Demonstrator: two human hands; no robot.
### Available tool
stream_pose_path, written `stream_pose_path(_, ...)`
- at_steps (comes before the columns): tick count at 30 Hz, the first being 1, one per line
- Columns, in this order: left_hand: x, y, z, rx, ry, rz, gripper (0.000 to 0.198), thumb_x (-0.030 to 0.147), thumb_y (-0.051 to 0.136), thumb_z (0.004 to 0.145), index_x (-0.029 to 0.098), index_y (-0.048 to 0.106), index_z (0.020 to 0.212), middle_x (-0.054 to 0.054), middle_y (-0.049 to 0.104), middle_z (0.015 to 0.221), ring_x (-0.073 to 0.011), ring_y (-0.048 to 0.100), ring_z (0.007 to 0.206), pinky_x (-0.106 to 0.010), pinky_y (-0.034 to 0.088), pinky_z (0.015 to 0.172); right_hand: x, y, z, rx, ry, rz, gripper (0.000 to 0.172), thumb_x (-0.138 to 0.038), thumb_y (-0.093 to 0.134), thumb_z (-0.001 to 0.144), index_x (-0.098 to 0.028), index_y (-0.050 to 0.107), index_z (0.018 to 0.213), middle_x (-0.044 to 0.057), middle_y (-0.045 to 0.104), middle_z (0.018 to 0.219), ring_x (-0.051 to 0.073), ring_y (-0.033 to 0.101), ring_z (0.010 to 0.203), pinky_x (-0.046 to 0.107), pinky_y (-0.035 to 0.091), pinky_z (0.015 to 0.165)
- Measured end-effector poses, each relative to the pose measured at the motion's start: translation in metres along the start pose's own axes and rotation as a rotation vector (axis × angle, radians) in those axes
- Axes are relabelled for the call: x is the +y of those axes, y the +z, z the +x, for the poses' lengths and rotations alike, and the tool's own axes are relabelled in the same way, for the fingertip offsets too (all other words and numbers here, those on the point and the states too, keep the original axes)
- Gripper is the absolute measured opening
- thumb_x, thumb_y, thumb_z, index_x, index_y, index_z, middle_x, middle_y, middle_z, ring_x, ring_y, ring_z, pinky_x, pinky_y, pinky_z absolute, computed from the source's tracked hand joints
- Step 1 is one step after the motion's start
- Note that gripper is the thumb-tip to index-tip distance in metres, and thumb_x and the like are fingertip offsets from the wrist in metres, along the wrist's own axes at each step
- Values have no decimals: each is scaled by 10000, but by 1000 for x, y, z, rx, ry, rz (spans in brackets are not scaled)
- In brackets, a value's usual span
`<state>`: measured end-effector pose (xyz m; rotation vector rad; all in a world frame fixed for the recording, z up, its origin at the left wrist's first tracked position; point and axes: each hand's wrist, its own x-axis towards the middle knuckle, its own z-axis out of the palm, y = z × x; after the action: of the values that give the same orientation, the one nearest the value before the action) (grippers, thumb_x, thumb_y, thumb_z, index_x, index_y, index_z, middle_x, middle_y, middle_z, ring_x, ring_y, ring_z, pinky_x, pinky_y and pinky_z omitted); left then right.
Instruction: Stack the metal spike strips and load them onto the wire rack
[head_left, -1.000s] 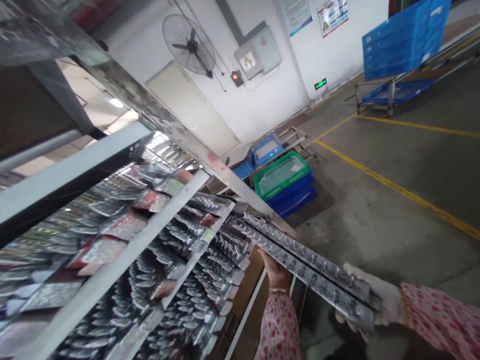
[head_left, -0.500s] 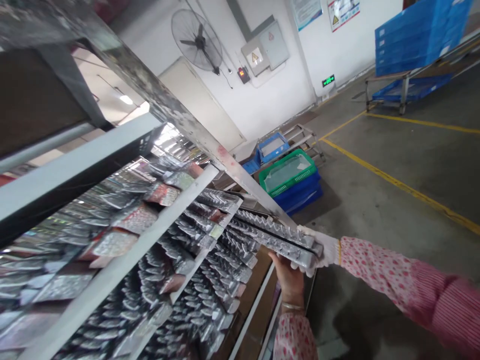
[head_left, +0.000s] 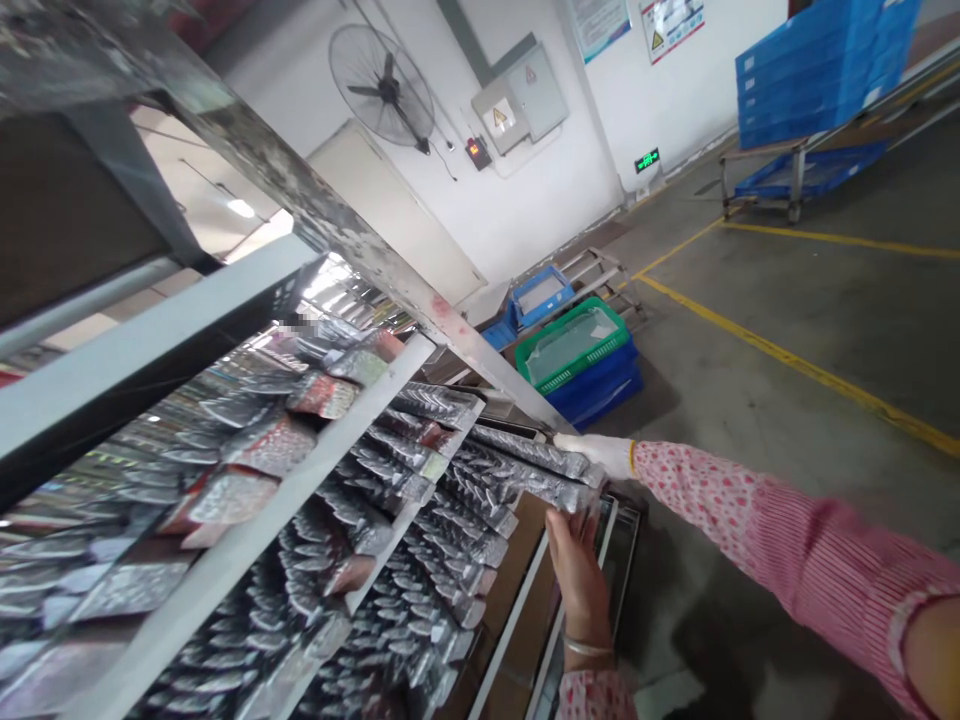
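Metal rack [head_left: 247, 530]: tiered shelves carry rows of silvery moulded trays [head_left: 390, 560], packed edge to edge. Beyond the rack, the concrete floor [head_left: 787, 420] bears a green crate [head_left: 574, 350] stacked on blue crates [head_left: 600, 392], just beside the rack's slanted post.

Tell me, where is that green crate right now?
In the head view the green crate sits on the floor right of centre, stacked on a blue crate, behind the rack's slanted post and below the wall fan.
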<state>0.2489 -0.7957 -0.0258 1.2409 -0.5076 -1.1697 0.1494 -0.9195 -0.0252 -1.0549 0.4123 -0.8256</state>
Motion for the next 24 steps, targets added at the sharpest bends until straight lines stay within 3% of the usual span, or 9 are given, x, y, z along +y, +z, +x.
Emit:
stream_pose_path(3, 7, 8, 1, -17, -3, 5, 404, 502, 634, 811, 205, 607, 1084, -96, 669, 1064, -206, 674, 921, -354, 544, 818, -6, -8, -23, 140, -58, -256, 420, -552, 580, 843, -154, 621, 969, 28, 669, 820, 192, 617, 769, 322, 495, 757)
stream_pose_path(6, 13, 17, 1, 13, 28, 12, 362, 472, 669, 787, 195, 600, 1009, -54, 669, 920, -161, 669, 768, -289, 537, 691, -9, -5, -49, 159, -152, -566, 466, -539, 616, 826, -191, 591, 1135, 36, 672, 958, 219, 620, 872, 340, 474, 816)
stream_pose_path(8, 16, 23, 1, 62, 42, 31, 348, 444, 682, 784, 198, 588, 1013, -25, 657, 857, -133, 649, 683, -254, 515, 620, -8, 1, -60, 181, -210, -647, 516, -529, 602, 841, -213, 532, 1243, 48, 655, 1062, 243, 612, 970, 359, 459, 865)
stream_pose_path(14, 24, 31, 4, 188, 65, 131, 473, 422, 675, 798, 228, 531, 1205, -50, 682, 935, -139, 654, 629, -260, 516, 582, -2, 9, -60, 206, -257, -509, 527, -495, 547, 884, -200, 488, 1317, 57, 629, 1141, 249, 584, 1054, 364, 455, 905)
stream_pose_path(18, 20, 33, 4, 236, 90, 179, 495, 459, 671, 791, 220, 533, 1202, -69, 687, 971, -152, 668, 643, -269, 524, 588, 3, 9, -57, 249, -235, -391, 466, -446, 580, 864, -216, 533, 1266, 34, 645, 1109, 235, 591, 1033, 354, 464, 893)
stream_pose_path(21, 14, 27, 2, 251, 117, 203, 483, 508, 632, 808, 224, 511, 1179, -86, 677, 1030, -166, 681, 699, -289, 542, 621, 2, 12, -56, 255, -232, -442, 456, -407, 633, 820, -210, 556, 1225, 32, 652, 1108, 232, 596, 1021, 360, 456, 904)
stream_pose_path(24, 12, 9, -3, 221, 138, 241, 474, 505, 646, 793, 220, 517, 1149, -99, 667, 1041, -202, 685, 764, -314, 544, 642, -2, 14, -56, 237, -221, -559, 494, -429, 653, 808, -213, 541, 1238, 45, 663, 1080, 241, 612, 994, 362, 459, 877)
